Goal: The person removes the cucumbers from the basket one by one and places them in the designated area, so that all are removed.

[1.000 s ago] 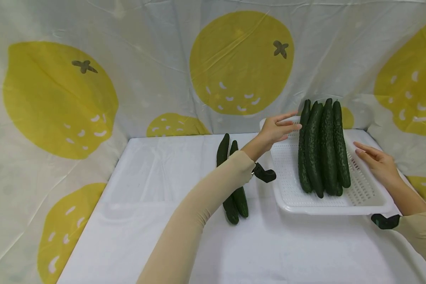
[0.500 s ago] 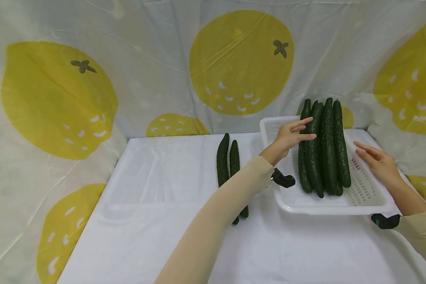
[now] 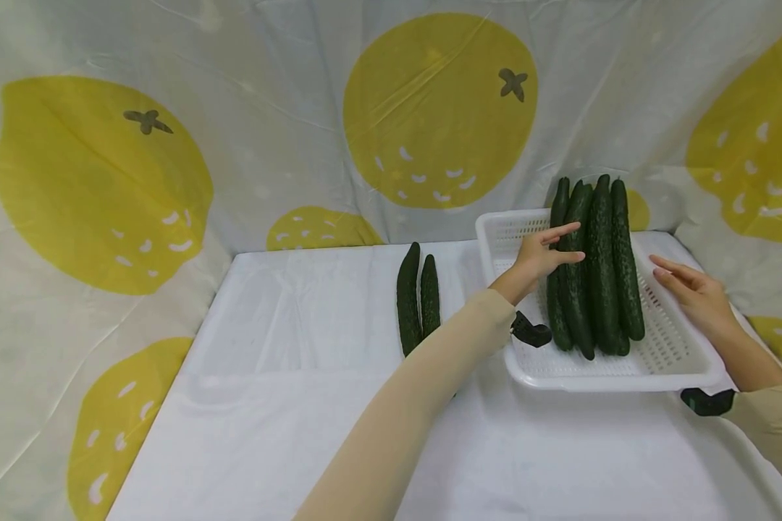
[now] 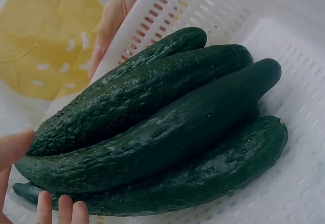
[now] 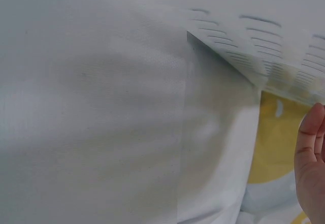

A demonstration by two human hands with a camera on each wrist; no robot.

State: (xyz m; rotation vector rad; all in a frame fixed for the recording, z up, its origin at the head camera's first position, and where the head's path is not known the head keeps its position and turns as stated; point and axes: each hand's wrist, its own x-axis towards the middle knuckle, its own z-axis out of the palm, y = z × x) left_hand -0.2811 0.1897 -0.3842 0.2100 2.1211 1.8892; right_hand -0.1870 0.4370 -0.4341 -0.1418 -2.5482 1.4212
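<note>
Several dark green cucumbers (image 3: 601, 282) lie side by side in a white perforated basket (image 3: 625, 384), their far ends raised over its back rim. Over the leftmost ones is my left hand (image 3: 536, 257), thumb and fingers spread apart. In the left wrist view, its thumb and fingertips (image 4: 65, 208) lie at the cucumbers' (image 4: 152, 132) far ends; whether they press on them I cannot tell. Beside the basket's right wall, my right hand (image 3: 700, 300) keeps its fingers extended along the rim. The right wrist view shows part of that hand (image 5: 311, 163) by the slotted wall (image 5: 264, 41).
Two more cucumbers (image 3: 408, 304) lie on the white-covered table (image 3: 287, 427) left of the basket, partly hidden by my left sleeve (image 3: 404, 420). A lemon-patterned curtain (image 3: 287, 108) stands behind the table. Black wrist mounts (image 3: 531, 331) sit at both cuffs.
My left hand has moved right, from the basket's left rim to over the leftmost cucumbers. The right hand and basket have stayed put.
</note>
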